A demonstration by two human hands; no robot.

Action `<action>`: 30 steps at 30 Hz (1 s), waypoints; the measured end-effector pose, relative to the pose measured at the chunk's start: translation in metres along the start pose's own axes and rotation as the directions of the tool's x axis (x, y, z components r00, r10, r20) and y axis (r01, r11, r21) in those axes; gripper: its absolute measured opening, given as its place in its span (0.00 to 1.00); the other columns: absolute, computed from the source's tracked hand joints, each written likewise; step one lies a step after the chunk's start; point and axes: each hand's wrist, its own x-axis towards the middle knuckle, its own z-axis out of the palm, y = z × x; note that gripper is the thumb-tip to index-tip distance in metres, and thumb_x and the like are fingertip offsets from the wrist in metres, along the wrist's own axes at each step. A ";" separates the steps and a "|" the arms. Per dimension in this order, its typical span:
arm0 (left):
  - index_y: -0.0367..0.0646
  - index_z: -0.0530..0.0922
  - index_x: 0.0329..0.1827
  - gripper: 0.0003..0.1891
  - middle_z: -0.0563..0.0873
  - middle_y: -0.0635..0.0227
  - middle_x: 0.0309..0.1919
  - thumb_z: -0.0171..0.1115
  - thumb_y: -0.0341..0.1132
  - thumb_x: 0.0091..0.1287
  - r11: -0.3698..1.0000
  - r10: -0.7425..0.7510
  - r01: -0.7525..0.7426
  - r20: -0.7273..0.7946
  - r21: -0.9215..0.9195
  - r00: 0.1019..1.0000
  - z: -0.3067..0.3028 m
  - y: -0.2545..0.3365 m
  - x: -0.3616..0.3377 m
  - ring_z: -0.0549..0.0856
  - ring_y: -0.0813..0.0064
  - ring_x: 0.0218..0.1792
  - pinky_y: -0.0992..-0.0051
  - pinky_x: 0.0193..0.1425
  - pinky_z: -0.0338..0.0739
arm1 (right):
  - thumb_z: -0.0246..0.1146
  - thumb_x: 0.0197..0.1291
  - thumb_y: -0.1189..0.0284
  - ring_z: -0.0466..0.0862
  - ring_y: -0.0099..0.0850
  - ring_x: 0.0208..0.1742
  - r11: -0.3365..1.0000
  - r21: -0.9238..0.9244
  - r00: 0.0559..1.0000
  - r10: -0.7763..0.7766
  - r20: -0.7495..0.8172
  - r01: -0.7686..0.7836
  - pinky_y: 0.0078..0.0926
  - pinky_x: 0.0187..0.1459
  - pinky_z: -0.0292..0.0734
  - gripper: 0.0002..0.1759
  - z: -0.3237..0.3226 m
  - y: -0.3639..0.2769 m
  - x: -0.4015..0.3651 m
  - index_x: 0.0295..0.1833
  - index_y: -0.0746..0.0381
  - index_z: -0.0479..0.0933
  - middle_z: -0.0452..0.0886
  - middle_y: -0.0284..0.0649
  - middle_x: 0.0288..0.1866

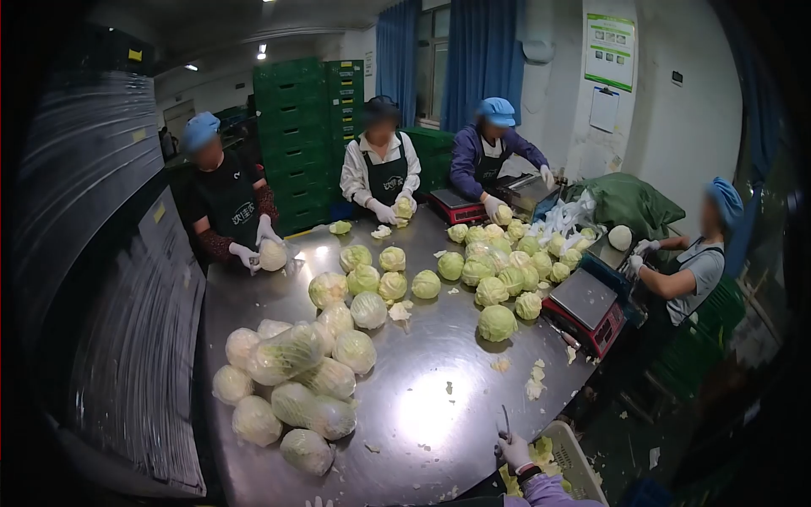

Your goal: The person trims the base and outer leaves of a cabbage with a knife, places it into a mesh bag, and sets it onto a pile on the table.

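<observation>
My right hand (pixel 514 452), gloved and below a purple sleeve, is closed on a small knife (pixel 506 418) near the table's front edge. Only the gloved fingertips of my left hand (pixel 319 502) show at the bottom edge; they are spread apart, and the palm is out of view. Above and left of it lie wrapped cabbages (pixel 287 353) in a heap on the metal table (pixel 405 473). One unwrapped green cabbage (pixel 498 323) sits beyond my right hand, in front of a large pile of cabbages (pixel 481 269).
A crate with leaf scraps (pixel 574 460) stands beside my right hand. Red scales (pixel 583 304) sit at the table's right. Co-workers (pixel 228 198) stand along the left, far and right sides, some handling cabbages. Loose leaves (pixel 536 384) lie on the table; green crates (pixel 291 135) are stacked behind.
</observation>
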 end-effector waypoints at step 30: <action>0.68 0.48 0.78 0.33 0.47 0.75 0.79 0.33 0.62 0.70 0.307 0.051 -0.247 -0.243 -0.919 0.969 0.058 -0.023 0.008 0.47 0.69 0.78 0.54 0.77 0.38 | 0.61 0.56 0.69 0.83 0.30 0.19 0.905 -0.426 0.992 -0.053 -0.116 -0.001 0.29 0.23 0.79 0.10 0.012 0.019 0.018 0.34 0.66 0.77 0.81 0.40 0.20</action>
